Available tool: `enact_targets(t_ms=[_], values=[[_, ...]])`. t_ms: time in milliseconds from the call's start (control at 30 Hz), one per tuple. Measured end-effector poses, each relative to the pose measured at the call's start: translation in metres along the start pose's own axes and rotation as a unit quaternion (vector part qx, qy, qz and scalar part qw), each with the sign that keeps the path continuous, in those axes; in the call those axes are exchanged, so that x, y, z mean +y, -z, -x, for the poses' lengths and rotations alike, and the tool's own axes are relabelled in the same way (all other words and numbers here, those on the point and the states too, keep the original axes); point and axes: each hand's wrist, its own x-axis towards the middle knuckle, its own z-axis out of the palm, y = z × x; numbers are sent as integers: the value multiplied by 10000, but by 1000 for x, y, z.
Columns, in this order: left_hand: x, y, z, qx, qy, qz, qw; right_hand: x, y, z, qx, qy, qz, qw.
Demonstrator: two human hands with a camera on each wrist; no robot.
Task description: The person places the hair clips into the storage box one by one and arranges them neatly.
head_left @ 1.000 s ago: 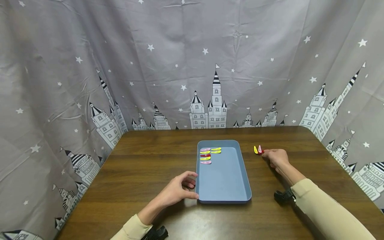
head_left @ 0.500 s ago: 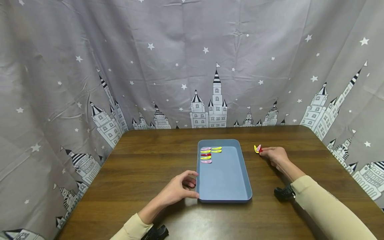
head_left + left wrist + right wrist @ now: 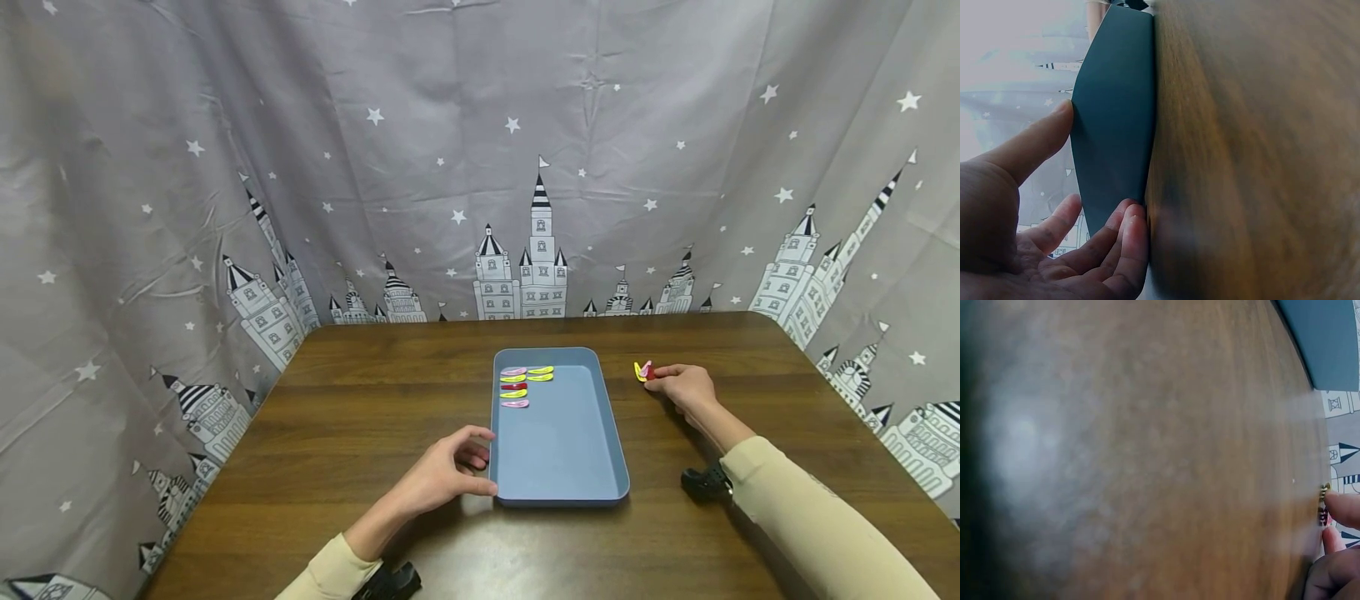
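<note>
In the head view my right hand [image 3: 686, 390] pinches a red hair clip [image 3: 650, 372] at the right of the tray, its lower part hidden by the fingertips. A pink hair clip [image 3: 645, 367] and a yellow hair clip [image 3: 639, 372] lie close against it; whether the fingers also touch these is unclear. My left hand [image 3: 450, 471] rests at the near left side of the blue-grey tray [image 3: 558, 450]. In the left wrist view, its thumb touches the rim and relaxed fingers lie along the outer wall [image 3: 1116, 112]. Yellow, pink and red snap clips [image 3: 514, 386] lie inside the tray's far left.
The dark wooden table [image 3: 375, 400] bears the tray near its middle. A grey curtain [image 3: 420, 167] with stars and castles hangs behind and around the table. Each wrist wears a black strap device, the right one [image 3: 705, 483] low over the wood.
The right hand has shifted slightly left, and the red and pink clips beside the yellow one have tilted and drawn closer together. The left hand and tray stay put.
</note>
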Motion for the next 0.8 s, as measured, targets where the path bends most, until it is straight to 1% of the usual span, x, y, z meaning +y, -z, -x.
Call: enact_targets(t_ms=[167, 333, 633, 800], values=[[0, 0, 0, 2, 2, 0, 10000, 0, 1, 1, 37, 2, -92, 10000], [1, -1, 0, 15, -17, -22, 10000, 0, 1, 2, 101, -15, -45, 9999], [0, 0, 0, 2, -12, -28, 10000, 0, 2, 3, 30, 17, -89, 10000], [-1, 0, 0, -2, 7, -31, 10000, 0, 2, 4, 66, 20, -44, 10000]])
